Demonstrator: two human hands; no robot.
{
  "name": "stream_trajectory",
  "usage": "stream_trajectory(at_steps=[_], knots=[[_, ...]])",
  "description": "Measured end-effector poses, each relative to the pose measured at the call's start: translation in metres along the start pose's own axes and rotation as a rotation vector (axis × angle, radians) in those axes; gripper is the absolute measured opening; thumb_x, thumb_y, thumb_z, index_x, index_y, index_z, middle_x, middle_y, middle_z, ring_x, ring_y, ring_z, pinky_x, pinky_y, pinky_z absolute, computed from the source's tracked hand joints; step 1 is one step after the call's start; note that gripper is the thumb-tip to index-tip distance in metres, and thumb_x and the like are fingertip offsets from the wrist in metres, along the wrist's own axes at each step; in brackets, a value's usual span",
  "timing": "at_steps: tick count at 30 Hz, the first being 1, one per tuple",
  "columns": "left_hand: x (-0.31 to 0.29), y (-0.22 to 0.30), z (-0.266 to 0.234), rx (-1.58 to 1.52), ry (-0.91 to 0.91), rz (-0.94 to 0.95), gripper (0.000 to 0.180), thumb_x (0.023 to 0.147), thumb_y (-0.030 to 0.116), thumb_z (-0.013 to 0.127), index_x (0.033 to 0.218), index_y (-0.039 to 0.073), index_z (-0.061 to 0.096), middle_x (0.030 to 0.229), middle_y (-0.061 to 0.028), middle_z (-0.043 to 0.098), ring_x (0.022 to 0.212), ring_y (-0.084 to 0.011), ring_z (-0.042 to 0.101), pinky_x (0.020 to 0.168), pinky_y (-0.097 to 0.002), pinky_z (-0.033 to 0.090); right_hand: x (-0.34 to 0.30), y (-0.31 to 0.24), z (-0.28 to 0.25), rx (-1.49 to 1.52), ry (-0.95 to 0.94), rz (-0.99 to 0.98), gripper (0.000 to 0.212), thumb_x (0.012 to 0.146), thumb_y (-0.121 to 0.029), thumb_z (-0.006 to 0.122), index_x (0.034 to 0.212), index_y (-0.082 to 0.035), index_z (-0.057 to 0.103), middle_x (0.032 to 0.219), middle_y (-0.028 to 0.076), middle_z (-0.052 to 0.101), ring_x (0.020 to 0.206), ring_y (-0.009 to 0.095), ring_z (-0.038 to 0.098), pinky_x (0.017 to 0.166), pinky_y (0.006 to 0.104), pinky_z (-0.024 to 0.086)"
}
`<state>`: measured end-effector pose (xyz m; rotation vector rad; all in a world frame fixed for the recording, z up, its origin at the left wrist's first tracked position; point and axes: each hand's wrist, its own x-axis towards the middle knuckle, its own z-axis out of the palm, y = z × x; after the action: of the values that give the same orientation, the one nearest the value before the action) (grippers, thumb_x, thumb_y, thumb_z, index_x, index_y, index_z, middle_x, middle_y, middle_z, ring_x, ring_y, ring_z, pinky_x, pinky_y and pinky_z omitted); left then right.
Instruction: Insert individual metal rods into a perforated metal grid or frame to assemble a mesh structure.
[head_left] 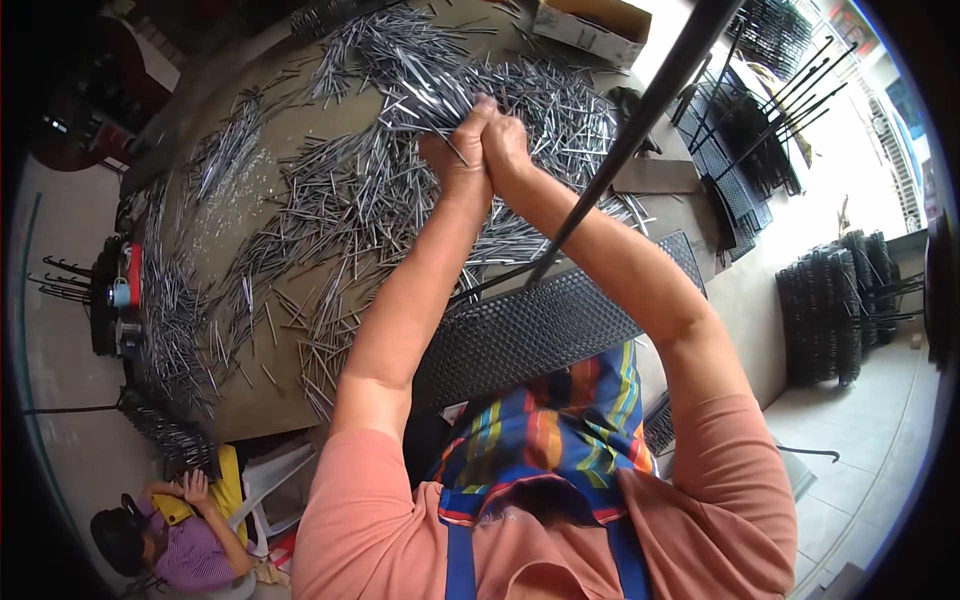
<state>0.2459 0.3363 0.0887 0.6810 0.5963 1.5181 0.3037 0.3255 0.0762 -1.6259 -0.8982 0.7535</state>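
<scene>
Over the far middle of the table, my left hand (pixel 460 158) and my right hand (pixel 506 145) are pressed together, fingers closed around a bundle of thin shiny metal rods (pixel 432 92). The rods fan out beyond my left hand, toward the far left. Beneath and around both hands lies a wide pile of loose short metal rods (pixel 350 190). How the fingers of each hand share the bundle is partly hidden by the other hand.
A black perforated metal tray (pixel 540 335) lies between me and the pile. One dark pole (pixel 625 150) slants across my right forearm. An open box (pixel 592 32) stands at the far edge; black racks (pixel 740 140) stand at right. Another person (pixel 190 530) sits lower left.
</scene>
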Motion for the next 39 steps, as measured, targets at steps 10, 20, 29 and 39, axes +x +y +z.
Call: stream_trajectory(at_steps=[10,20,29,39], knots=[[0.02,0.029,-0.082,0.448,-0.663,-0.735,0.022,0.074,-0.003,0.066,0.095,0.002,0.063,0.079,-0.0091,0.067,0.061,-0.0177,0.063,0.054,-0.0312,0.053,0.004,0.034,-0.016,0.769,-0.694,0.399,0.05,0.084,-0.044,0.069,0.113,-0.005,0.059,0.095,0.01,0.065,0.084,0.022,0.063,0.071,0.0351,0.052],[0.037,0.083,-0.17,1.719,-0.801,-0.54,0.008,0.066,0.001,0.071,0.068,-0.004,0.065,0.068,-0.0131,0.067,0.056,-0.0185,0.064,0.053,-0.0323,0.051,0.018,0.057,-0.033,-0.743,-0.328,-0.034,0.06,0.076,-0.05,0.074,0.103,0.003,0.068,0.099,0.016,0.07,0.09,0.025,0.066,0.079,0.036,0.051],[0.023,0.055,-0.35,0.871,0.225,0.219,0.017,0.068,-0.003,0.073,0.082,0.003,0.067,0.078,-0.0028,0.069,0.069,-0.0123,0.065,0.067,-0.029,0.052,-0.005,0.042,-0.016,-0.361,-0.52,-0.016,0.037,0.085,-0.024,0.066,0.11,0.004,0.067,0.092,0.011,0.07,0.081,0.018,0.067,0.073,0.0292,0.053],[0.027,0.126,-0.298,0.175,0.256,-0.363,0.006,0.074,-0.008,0.065,0.079,-0.008,0.061,0.071,-0.0185,0.066,0.059,-0.0262,0.066,0.053,-0.0355,0.057,-0.028,0.054,-0.093,-0.028,0.109,-0.154,0.025,0.083,-0.009,0.068,0.105,0.004,0.069,0.09,0.008,0.068,0.073,0.015,0.063,0.067,0.0253,0.049]])
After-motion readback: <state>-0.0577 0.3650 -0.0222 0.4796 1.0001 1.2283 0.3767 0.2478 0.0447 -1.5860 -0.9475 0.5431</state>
